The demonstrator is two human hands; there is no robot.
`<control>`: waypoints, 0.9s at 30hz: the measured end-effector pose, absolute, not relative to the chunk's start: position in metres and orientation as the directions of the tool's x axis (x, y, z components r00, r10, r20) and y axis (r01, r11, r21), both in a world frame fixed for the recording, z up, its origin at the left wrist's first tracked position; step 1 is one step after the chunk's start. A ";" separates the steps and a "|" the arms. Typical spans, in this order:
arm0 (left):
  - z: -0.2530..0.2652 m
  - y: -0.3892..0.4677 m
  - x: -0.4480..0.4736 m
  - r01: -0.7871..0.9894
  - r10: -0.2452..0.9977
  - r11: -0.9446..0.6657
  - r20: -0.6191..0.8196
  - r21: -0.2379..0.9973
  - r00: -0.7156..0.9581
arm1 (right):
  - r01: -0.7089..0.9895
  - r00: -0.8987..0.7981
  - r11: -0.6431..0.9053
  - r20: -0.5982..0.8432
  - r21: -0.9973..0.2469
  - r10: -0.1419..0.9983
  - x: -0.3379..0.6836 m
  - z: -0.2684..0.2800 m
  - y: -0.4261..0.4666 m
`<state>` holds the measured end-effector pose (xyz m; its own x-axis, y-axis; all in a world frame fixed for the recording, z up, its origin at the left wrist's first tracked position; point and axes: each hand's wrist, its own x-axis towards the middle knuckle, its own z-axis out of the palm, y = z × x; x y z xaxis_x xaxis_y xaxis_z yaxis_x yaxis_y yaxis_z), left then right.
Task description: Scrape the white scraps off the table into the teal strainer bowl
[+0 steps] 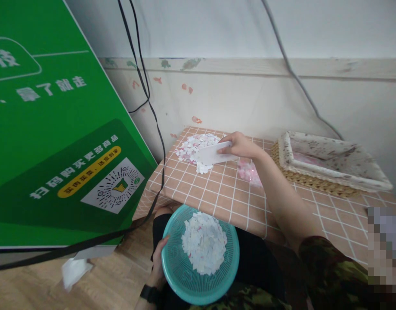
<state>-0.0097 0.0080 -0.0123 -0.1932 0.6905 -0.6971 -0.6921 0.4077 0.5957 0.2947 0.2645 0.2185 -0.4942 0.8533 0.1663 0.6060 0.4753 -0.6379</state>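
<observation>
My right hand (239,145) reaches across the pink grid-patterned table (224,193) and grips a flat white card (214,154). The card's edge rests against a pile of small white and pink paper scraps (194,148) at the table's far left corner. My left hand (159,262) holds the rim of a round teal plastic basket (181,271) below the table's front edge, over my lap. A heap of white paper scraps (204,243) lies inside that basket. A black watch sits on my left wrist.
A woven basket with a floral fabric liner (330,165) stands at the table's back right. A few pink scraps (248,172) lie under my right forearm. A large green sign board (56,129) leans at the left, with black cables (153,116) hanging past it. White paper (73,269) lies on the wooden floor.
</observation>
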 end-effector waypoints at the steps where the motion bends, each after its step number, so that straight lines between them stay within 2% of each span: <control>1: -0.013 0.008 -0.010 -0.693 0.694 0.411 -0.697 0.592 -0.183 | 0.601 -0.488 0.471 0.170 -0.646 0.856 0.296 0.219 0.264; 7: -0.012 0.007 -0.013 -0.723 0.710 0.382 -0.683 0.576 -0.169 | 0.669 -0.510 0.470 0.104 -0.576 0.854 0.304 0.225 0.263; 10: -0.010 0.006 -0.013 -0.727 0.689 0.418 -0.711 0.545 -0.137 | 0.697 -0.500 0.471 0.105 -0.541 0.860 0.307 0.229 0.263; 15: -0.007 0.006 -0.014 -0.724 0.688 0.404 -0.707 0.558 -0.161 | 0.671 -0.485 0.479 0.153 -0.566 0.861 0.307 0.228 0.262; 21: -0.003 0.007 -0.011 -0.706 0.685 0.361 -0.687 0.609 -0.243 | 0.650 -0.513 0.478 0.123 -0.591 0.850 0.302 0.222 0.264; 27: -0.002 0.007 -0.011 -0.702 0.697 0.392 -0.690 0.594 -0.195 | 0.581 -0.587 0.535 0.139 -0.614 0.797 0.284 0.219 0.259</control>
<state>-0.0113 0.0065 -0.0018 -0.1948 0.6966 -0.6905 -0.7022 0.3924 0.5940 0.2836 0.2594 0.2194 -0.5875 0.7972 0.1390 0.5807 0.5350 -0.6137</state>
